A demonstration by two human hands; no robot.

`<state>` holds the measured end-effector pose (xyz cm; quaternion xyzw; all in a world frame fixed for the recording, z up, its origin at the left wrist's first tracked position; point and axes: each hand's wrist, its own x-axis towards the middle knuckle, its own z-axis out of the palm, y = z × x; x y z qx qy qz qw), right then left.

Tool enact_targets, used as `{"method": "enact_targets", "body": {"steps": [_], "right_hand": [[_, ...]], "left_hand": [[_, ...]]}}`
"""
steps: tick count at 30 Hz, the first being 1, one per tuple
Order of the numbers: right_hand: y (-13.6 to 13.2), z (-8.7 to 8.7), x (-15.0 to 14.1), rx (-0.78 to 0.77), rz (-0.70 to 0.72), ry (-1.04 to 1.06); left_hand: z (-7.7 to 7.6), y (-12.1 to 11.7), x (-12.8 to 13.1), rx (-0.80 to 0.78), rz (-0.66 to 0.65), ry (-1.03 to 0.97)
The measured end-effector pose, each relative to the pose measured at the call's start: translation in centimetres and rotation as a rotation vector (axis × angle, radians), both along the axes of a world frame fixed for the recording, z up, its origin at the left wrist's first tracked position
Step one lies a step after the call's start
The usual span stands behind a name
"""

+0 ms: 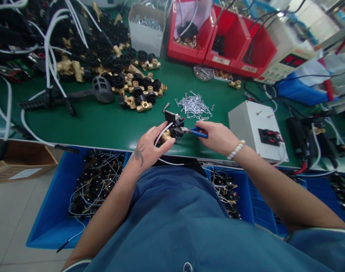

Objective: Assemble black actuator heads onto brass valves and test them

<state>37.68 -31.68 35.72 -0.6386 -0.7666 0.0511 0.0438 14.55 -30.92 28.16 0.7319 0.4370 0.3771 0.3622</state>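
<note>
With my left hand (149,145), I am holding the black-and-brass assembly (176,124) close above the near edge of the worktop (127,130), about the middle of its length; my thumb and fingers are closing around its left side. My right hand (218,136) is gripping the blue-handled pliers (199,132), and their nose is reaching to the black part from the right. The loose metal clips (193,105) are lying just beyond, and the brass fittings (138,90) are spreading farther left, toward the far edge. For doing this well, I should be supporting the assembly firmly, so it is not turning under the tool. I should be bringing the plier tips in straight and pressing gently, because too much force could be marking the plastic. The white cable (163,133) is curving beside my left fingers, so I should be guiding it away from the jaws. My fingers are hiding much of the brass body, and the tips are blending into the dark part; I cannot tell whether they are pinching a clip or only touching. I also cannot tell how far the handles are closing.
</note>
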Motion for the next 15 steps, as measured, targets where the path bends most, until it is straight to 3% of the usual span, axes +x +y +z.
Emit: {"method": "enact_targets", "body": {"steps": [4, 8, 12, 15], "right_hand": [[-0.1, -0.2, -0.4, 0.077, -0.061, 0.047], [-0.2, -0.5, -0.5, -0.113, -0.059, -0.005], [-0.7, -0.1, 0.4, -0.128, -0.093, 0.213], [-1.5, 0.1, 1.2, -0.136, -0.122, 0.344]], "left_hand": [[0.0, 0.0, 0.1, 0.004, 0.003, -0.005], [0.2, 0.0, -0.1, -0.015, 0.003, 0.017], [0.7, -0.2, 0.1, -0.063, 0.01, 0.11], [1.5, -0.2, 1.0, -0.063, 0.098, 0.255]]}}
